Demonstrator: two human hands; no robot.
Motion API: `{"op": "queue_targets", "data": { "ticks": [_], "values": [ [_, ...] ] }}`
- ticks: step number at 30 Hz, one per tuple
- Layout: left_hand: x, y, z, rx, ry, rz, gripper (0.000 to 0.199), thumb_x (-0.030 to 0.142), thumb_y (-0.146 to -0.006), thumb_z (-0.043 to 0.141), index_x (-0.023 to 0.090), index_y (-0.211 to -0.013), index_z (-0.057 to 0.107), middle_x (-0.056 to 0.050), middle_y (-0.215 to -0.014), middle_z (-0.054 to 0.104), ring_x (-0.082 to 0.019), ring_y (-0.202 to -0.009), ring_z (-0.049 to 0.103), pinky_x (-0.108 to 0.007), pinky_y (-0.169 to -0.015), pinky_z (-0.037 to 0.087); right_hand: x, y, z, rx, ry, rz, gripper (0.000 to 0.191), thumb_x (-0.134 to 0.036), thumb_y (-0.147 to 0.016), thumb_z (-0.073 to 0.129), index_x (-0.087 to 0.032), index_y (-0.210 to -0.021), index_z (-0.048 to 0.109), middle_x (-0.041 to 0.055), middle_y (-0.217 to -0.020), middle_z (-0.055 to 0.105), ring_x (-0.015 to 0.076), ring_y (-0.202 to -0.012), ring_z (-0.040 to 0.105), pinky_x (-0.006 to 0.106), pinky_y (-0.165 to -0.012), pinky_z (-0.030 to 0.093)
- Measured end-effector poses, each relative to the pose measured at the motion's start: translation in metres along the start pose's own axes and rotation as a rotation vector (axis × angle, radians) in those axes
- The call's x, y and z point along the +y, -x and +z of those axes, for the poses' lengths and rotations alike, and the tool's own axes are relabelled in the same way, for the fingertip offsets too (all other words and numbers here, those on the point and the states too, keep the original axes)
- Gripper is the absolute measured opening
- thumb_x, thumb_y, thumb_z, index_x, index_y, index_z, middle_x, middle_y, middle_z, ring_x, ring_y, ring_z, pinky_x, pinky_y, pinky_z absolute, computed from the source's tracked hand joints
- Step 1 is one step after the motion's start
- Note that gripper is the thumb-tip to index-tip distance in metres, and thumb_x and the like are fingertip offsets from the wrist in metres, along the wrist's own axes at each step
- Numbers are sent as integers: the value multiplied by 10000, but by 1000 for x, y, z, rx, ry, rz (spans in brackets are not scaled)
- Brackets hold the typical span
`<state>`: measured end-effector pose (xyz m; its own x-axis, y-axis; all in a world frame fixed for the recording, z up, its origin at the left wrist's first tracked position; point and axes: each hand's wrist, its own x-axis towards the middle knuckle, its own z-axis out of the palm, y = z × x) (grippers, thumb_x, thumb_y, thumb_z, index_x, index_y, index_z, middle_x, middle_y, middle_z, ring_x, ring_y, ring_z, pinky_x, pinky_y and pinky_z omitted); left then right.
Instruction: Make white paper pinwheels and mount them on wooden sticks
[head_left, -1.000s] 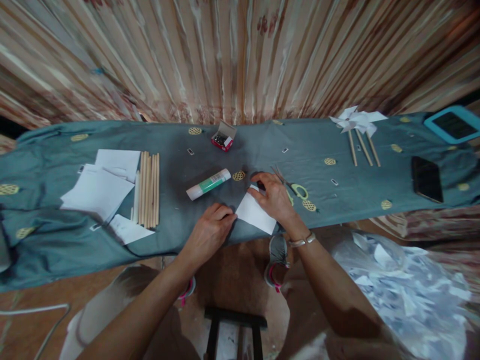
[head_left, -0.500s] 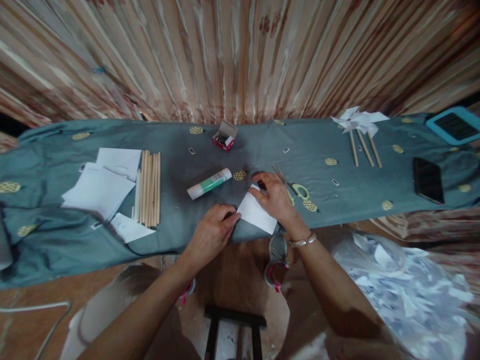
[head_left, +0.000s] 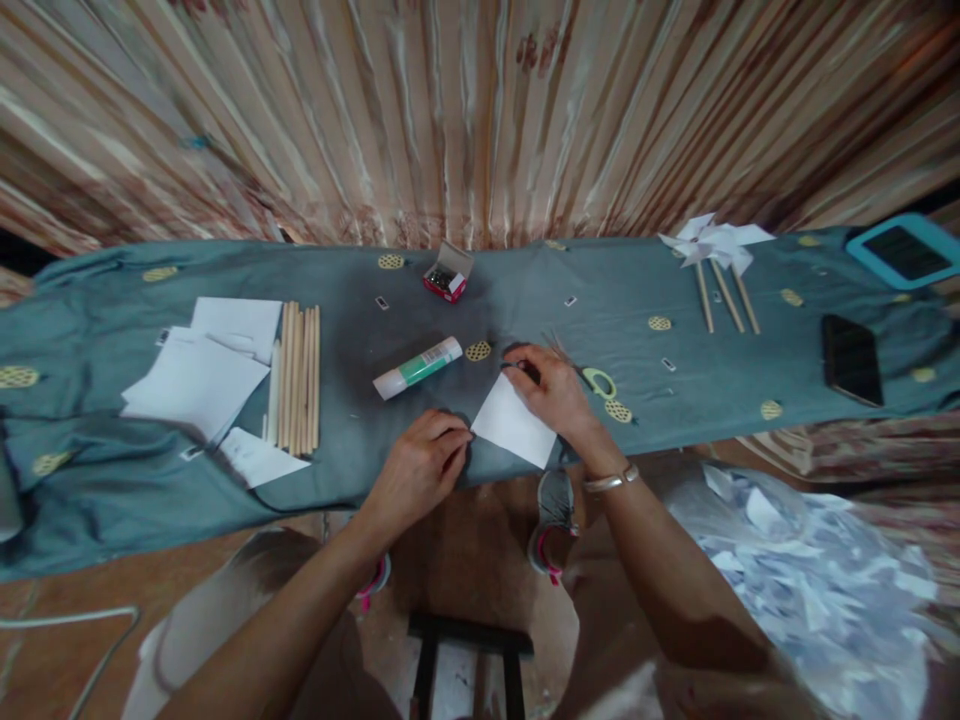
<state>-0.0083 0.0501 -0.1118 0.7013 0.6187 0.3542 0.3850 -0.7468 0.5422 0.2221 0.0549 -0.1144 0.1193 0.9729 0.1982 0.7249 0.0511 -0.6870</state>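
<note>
1. Head view, centre, just below mid-frame: white paper (head_left: 514,425) lies flat at the near edge of the green cloth (head_left: 615,270), one corner pointing at each hand.
2. Left hand (head_left: 421,462), lower centre: fingers curled in, nearly closed, thumb and fingertips together on the paper's left corner, pinching it.
3. Right hand (head_left: 555,392), right of centre: half open, thumb and forefinger curved with a gap between, tips at the paper's top corner. Can't tell if gripping or just pressing. Bracelet (head_left: 611,480) on that wrist.
4. Scissors (head_left: 600,382) just right of the right hand, partly hidden by it; green handle loop visible.
5. Glue stick (head_left: 418,368), white and green, lies slanted left of centre, above the left hand.
6. Small red box (head_left: 450,288), upper centre, lid up, small dark bits inside.
7. Left side: white sheets (head_left: 199,380) overlapping, wooden sticks (head_left: 301,380) in a row just beside them.
8. Upper right: paper pinwheels (head_left: 716,242) on sticks; blue-framed tablet (head_left: 946,248) and black phone (head_left: 853,360) at far right.
9. Lower right: clear bag (head_left: 817,580) full of white paper pieces.
</note>
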Motion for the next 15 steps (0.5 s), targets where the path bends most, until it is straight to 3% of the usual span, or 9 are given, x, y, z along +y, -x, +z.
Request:
{"op": "queue_targets", "data": {
  "ticks": [6,11,15],
  "values": [
    [7,-14,6,16,-94,66,254,190,-893,589,126,-1137,613,-135,-1119,653,-258,-1024,583,-426,-874,524,6,0,-10,45,-188,68,250,-311,-916,480,-197,-1035,667,66,-999,723,204,-908,664,362,-846,516],
    [17,-23,19,-71,-131,118,237,201,-882,614,145,-1112,626,-129,-1159,658,-271,-1072,567,-438,-873,497,3,3,-18,89,-205,81,250,-347,-905,510,-205,-1034,671,61,-985,733,202,-869,667,360,-819,523],
    [22,-28,24,-84,-148,159,164,183,-894,597,152,-1046,649,-101,-1079,681,-248,-1010,593,-397,-832,506,3,6,-23,101,-239,110,232,-334,-890,528,-201,-1013,673,67,-993,736,203,-887,675,360,-832,526]
  ]
}}
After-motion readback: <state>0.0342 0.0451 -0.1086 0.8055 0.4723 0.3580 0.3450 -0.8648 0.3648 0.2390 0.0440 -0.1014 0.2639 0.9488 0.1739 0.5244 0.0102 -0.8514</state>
